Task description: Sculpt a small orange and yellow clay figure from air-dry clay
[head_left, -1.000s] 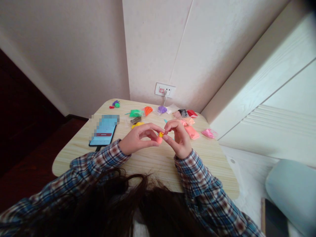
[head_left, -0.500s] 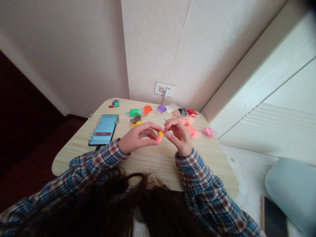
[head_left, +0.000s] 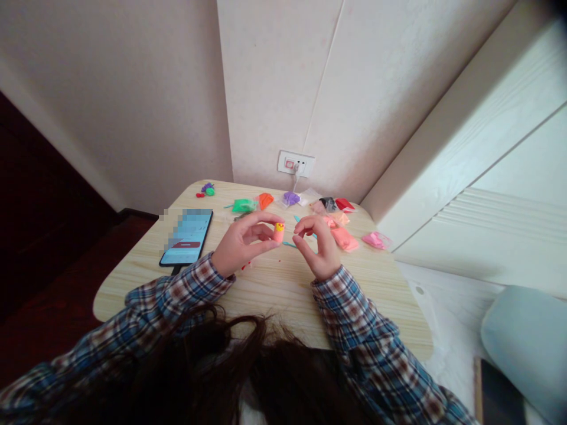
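The left hand [head_left: 241, 242] pinches a small rounded cylinder [head_left: 279, 234] between thumb and fingertips, holding it above the middle of the table. The piece is coral pink below and yellow on top, with tiny reddish specks. Just beside it, the right hand [head_left: 321, 248] is curled, thumb and forefinger nearly meeting — whether a crumb sits between them, I cannot tell. A thin blue tool [head_left: 289, 244] lies between the hands, and red bits [head_left: 246, 265] lie near the left wrist.

Beyond are soft, clay-like lumps in clear, crinkled bags: green [head_left: 243, 205], orange [head_left: 266, 200], purple [head_left: 291, 198], red [head_left: 344, 205], coral [head_left: 344, 238] and pink [head_left: 376, 239]. No lettering on them is legible. The phone [head_left: 188, 239] at left shows a pale blue screen with a dark red bar, its writing too small and partly pixelated.

The tabletop [head_left: 274, 307] is pale, wood-grained, round-cornered. Behind it — a faintly patterned wall [head_left: 274, 77] with a white socket [head_left: 290, 163].
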### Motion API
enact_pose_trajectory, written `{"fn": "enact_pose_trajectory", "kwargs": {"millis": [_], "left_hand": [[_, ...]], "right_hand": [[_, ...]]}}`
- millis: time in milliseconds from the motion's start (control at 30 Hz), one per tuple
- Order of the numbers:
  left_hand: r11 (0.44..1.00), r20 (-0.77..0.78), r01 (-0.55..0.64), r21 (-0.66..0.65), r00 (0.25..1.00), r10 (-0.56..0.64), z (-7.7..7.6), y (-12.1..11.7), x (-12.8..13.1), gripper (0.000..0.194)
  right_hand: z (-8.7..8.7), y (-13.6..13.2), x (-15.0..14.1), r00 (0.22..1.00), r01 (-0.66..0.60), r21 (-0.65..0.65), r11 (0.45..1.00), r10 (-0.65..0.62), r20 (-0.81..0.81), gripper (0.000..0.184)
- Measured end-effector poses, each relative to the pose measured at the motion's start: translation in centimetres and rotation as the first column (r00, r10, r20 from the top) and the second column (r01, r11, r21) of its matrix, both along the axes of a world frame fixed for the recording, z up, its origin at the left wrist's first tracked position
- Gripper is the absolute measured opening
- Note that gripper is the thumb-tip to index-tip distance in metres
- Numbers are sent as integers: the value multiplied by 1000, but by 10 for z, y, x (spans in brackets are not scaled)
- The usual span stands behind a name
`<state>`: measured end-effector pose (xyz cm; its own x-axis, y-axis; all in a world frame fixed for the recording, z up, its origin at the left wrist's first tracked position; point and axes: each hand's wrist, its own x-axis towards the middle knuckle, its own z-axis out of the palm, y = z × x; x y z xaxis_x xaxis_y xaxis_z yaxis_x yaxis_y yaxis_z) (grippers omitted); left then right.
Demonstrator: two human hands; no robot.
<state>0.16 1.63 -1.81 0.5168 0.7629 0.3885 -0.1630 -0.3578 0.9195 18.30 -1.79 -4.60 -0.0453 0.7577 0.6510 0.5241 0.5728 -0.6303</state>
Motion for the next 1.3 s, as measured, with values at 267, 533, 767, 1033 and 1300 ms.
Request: {"fn": "enact_pose_trajectory", "kwargs": {"millis": [267, 533, 767, 1033, 1300], "left_hand": [[985, 30, -162, -60, 986, 164, -5, 8, -1, 35], [990, 37, -135, -43, 990, 137, -4, 6, -1, 34], [993, 44, -115, -35, 992, 117, -5, 6, -1, 33], [997, 43, -67, -34, 997, 69, -2, 3, -2, 32], [992, -1, -102, -76, 995, 102, -1, 4, -2, 32]], "right_hand": [[-20, 11, -5, 891, 176, -228, 958, -56, 450, 12], [-22, 14, -16, 883, 85, -245, 966, 41, 468, 12], [-22, 16, -19, 872, 83, -246, 966, 49, 487, 8], [-21, 16, -19, 884, 100, -259, 961, 34, 466, 8], [-7, 18, 1, 999, 4, -129, 992, 1, 34, 9]]}}
